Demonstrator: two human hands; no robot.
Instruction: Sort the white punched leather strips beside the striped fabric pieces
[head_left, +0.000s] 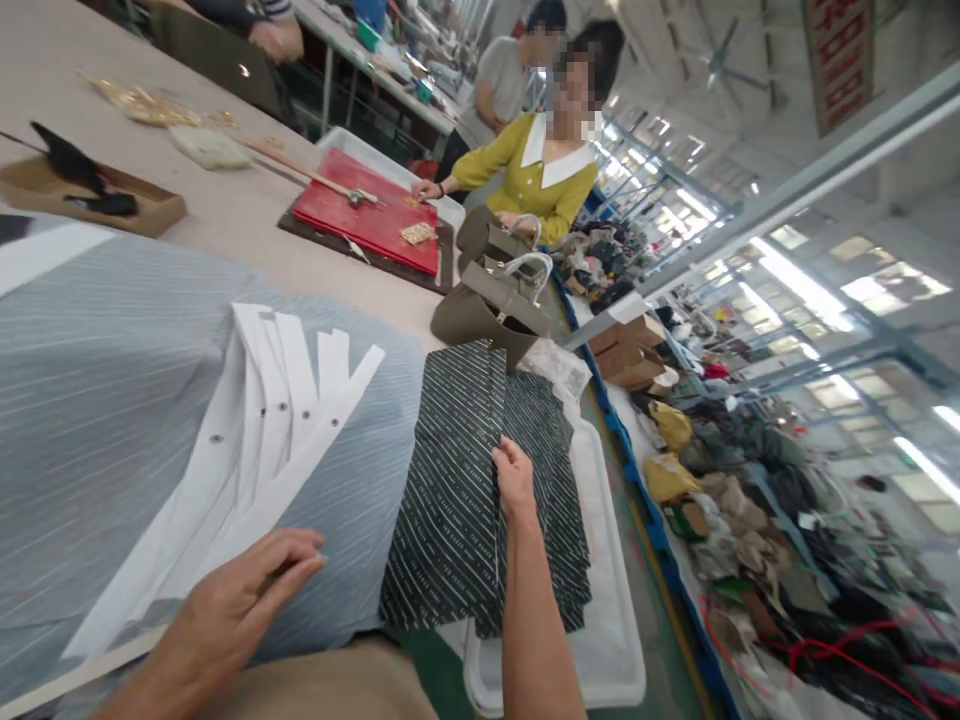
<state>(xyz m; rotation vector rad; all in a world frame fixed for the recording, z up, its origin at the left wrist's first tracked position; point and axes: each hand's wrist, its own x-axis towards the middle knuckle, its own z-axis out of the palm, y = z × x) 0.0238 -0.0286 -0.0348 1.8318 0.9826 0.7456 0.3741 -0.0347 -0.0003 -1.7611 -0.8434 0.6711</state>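
My right hand (516, 475) pinches the edge of a black lining fabric piece with white stripes and lettering (450, 480). More striped lining pieces (547, 470) lie fanned in a stack beneath and to the right of it, partly over a white plastic tray (619, 660). My left hand (251, 585) hovers over the near ends of several white strips (277, 400), its fingers stretched forward and thumb a little apart, with nothing visible in it. Those strips have small dark-rimmed holes and rest on a blue-grey striped cloth (150, 340).
Olive handbags (487, 305) stand beyond the lining. A red board (367, 205), a cardboard tray (90, 195) and gold-coloured hardware (142, 100) lie farther back. A person in a yellow top (517, 165) works across the table; another stands behind. Piled goods (750, 500) fill the right side.
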